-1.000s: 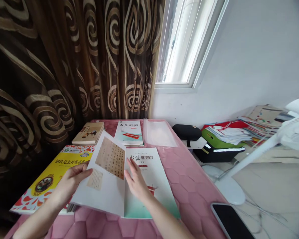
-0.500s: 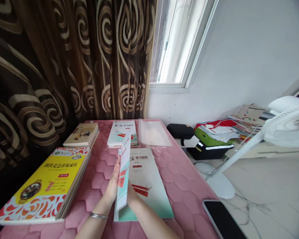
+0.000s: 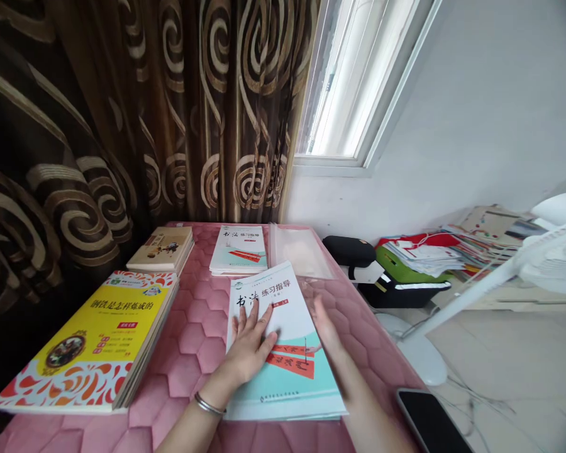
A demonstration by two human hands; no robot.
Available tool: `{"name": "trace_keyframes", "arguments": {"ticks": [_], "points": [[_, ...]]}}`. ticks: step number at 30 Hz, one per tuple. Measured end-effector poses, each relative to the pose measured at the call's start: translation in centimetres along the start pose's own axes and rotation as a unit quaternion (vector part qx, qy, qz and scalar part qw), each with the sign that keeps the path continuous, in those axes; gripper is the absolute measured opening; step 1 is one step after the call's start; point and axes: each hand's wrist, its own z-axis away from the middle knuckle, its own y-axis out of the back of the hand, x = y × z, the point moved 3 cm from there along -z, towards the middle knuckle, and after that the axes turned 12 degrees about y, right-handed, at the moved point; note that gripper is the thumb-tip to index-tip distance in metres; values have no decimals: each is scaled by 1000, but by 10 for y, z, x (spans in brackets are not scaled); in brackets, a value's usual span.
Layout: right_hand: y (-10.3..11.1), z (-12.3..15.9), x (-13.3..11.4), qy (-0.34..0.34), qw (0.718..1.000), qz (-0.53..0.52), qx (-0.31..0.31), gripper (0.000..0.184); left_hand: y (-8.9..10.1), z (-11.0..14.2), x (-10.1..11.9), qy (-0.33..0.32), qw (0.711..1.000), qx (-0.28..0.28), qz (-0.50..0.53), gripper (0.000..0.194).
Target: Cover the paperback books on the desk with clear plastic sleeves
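Note:
A white and teal calligraphy workbook (image 3: 287, 390) lies in front of me on the pink quilted cover (image 3: 188, 377). It is turned slightly, on top of another book whose teal edge shows at the bottom. My left hand (image 3: 251, 343) rests palm down on its front cover, fingers spread; a silver bangle is on that wrist. Along the workbook's right edge stands my right hand (image 3: 327, 330), its fingers stretched out and partly blurred. Whether it touches the edge I cannot tell. Farther back sits a small stack of matching workbooks (image 3: 238, 248).
Clear plastic sleeves (image 3: 299, 251) lie at the back right. Yellow books (image 3: 117, 321) and tan books (image 3: 163, 248) are stacked on the left. A phone (image 3: 431, 421) lies near the right edge. Beyond stand a white fan (image 3: 471, 289) and a green-black box (image 3: 400, 283).
The workbook held upright between both hands now lies flat on the other. My left hand has moved onto its cover, my right hand to its right edge. The view has shifted slightly.

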Motion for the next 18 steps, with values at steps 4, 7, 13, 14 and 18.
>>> {"name": "trace_keyframes", "arguments": {"ticks": [4, 7, 13, 14, 18], "points": [[30, 1, 22, -79, 995, -47, -45, 56, -10, 0, 7, -5, 996, -12, -91, 62], [44, -2, 37, -43, 991, 125, 12, 58, -20, 0, 4, -14, 992, 5, -127, 63], [28, -1, 38, 42, 852, 516, -83, 43, -34, -12, 10, 31, 986, 19, -160, 60], [25, 0, 36, 45, 826, 554, -89, 42, -35, -17, 17, 51, 985, 12, -162, 59], [19, 4, 35, 41, 778, 621, -89, 42, -45, -46, 51, 56, 985, -16, -159, 59]]}}
